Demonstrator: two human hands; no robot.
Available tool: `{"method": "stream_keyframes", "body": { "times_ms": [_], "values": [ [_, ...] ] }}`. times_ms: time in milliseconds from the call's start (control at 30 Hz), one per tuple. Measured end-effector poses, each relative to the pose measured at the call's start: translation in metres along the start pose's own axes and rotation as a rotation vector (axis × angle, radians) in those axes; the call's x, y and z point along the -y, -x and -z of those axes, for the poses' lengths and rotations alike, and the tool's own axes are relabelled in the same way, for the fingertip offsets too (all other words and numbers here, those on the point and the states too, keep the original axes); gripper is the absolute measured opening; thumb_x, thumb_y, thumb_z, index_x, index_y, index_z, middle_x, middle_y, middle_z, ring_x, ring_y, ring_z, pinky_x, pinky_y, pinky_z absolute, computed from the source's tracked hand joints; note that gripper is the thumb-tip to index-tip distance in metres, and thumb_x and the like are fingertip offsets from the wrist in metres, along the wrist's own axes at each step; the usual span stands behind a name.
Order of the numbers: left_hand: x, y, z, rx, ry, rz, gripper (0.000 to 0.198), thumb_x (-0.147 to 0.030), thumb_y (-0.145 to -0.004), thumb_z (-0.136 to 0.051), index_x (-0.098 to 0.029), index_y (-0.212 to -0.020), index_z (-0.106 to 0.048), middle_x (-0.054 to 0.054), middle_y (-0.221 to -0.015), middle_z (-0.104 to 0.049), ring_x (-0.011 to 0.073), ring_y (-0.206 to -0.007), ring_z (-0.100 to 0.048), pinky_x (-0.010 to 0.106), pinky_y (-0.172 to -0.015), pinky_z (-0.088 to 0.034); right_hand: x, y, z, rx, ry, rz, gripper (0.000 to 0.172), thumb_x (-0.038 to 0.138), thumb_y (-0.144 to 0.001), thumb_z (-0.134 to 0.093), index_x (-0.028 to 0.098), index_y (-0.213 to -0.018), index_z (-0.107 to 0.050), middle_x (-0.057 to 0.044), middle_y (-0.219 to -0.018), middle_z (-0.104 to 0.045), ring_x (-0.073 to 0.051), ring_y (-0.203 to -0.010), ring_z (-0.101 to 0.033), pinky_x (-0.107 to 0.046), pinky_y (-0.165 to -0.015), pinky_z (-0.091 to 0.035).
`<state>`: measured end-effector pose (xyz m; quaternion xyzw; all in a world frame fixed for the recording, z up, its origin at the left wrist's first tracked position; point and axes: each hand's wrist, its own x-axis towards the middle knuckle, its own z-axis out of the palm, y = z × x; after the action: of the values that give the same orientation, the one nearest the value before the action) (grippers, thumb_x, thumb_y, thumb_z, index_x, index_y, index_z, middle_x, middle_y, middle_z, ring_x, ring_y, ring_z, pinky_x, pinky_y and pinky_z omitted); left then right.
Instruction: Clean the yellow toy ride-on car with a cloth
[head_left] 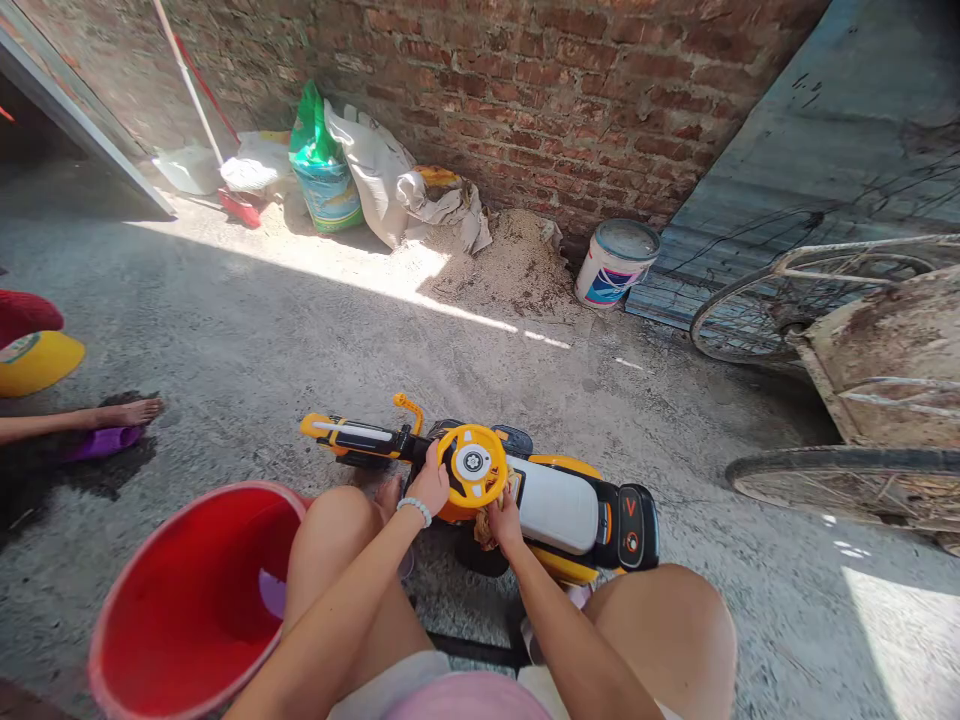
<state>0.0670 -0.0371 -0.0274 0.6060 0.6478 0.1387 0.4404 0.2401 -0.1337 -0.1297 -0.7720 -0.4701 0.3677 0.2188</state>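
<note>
A yellow steering wheel (472, 466) with a white centre belongs to a yellow and black toy vehicle (562, 505) with a pale seat, standing in front of my knees. My left hand (430, 485), with a beaded bracelet at the wrist, is closed on the wheel's left rim. At the wheel's lower right, my right hand (505, 517) is closed on a crumpled brown cloth (484, 530), which hangs below the fingers and lies against the wheel.
A large red bucket (187, 600) stands beside my left knee. Another person's bare foot (135, 412) is at the far left. Sacks (371, 170), a lidded pail (616, 262) and a sand heap line the brick wall. A wheeled cart (885, 350) stands at right.
</note>
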Motion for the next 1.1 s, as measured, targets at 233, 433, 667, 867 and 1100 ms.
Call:
{"method": "stream_keyframes", "body": {
  "times_ms": [233, 433, 667, 867, 1100],
  "values": [
    [-0.005, 0.002, -0.003, -0.054, 0.037, 0.067, 0.071, -0.034, -0.100, -0.054, -0.012, -0.164, -0.033, 0.024, -0.145, -0.066, 0.0382, -0.131, -0.067, 0.054, -0.119, -0.045, -0.034, 0.046, -0.006, 0.167, -0.191, -0.146, 0.029, 0.029, -0.090, -0.051, 0.016, -0.098, -0.075, -0.013, -0.103, -0.081, -0.029, -0.101, -0.075, -0.038, -0.095, -0.059],
    [-0.008, 0.006, -0.001, -0.006, 0.006, 0.075, 0.069, -0.029, -0.102, -0.049, -0.012, -0.164, -0.026, 0.025, -0.143, -0.066, 0.0335, -0.130, -0.068, 0.050, -0.115, -0.047, -0.039, 0.037, 0.043, 0.010, -0.067, -0.113, 0.050, 0.034, -0.095, -0.048, 0.018, -0.139, -0.063, -0.013, -0.132, -0.075, -0.027, -0.122, -0.070, -0.036, -0.103, -0.054],
    [-0.004, -0.002, 0.001, 0.023, -0.020, 0.066, 0.068, -0.028, -0.102, -0.048, -0.013, -0.164, -0.027, 0.024, -0.142, -0.067, 0.0327, -0.128, -0.069, 0.049, -0.117, -0.046, -0.022, 0.001, 0.081, 0.033, 0.495, -0.048, 0.068, 0.027, -0.095, -0.057, 0.018, -0.161, -0.043, -0.019, -0.164, -0.047, -0.034, -0.152, -0.042, -0.044, -0.117, -0.041],
    [0.001, -0.007, 0.004, 0.011, -0.031, 0.066, 0.066, -0.030, -0.102, -0.048, -0.014, -0.164, -0.030, 0.023, -0.141, -0.068, 0.0340, -0.127, -0.070, 0.051, -0.117, -0.047, -0.030, -0.012, 0.066, 0.204, 0.717, 0.053, 0.063, 0.022, -0.096, -0.054, 0.029, -0.158, -0.050, -0.012, -0.172, -0.036, -0.032, -0.156, -0.032, -0.050, -0.118, -0.038],
    [0.001, -0.012, 0.009, 0.012, -0.008, 0.068, 0.068, -0.031, -0.101, -0.051, -0.013, -0.164, -0.032, 0.022, -0.140, -0.068, 0.0341, -0.129, -0.068, 0.049, -0.120, -0.044, -0.072, -0.029, 0.121, 0.028, 0.655, -0.354, 0.064, 0.019, -0.099, -0.039, 0.011, -0.163, -0.044, -0.025, -0.169, -0.035, -0.035, -0.156, -0.032, -0.051, -0.118, -0.036]
  ]
}}
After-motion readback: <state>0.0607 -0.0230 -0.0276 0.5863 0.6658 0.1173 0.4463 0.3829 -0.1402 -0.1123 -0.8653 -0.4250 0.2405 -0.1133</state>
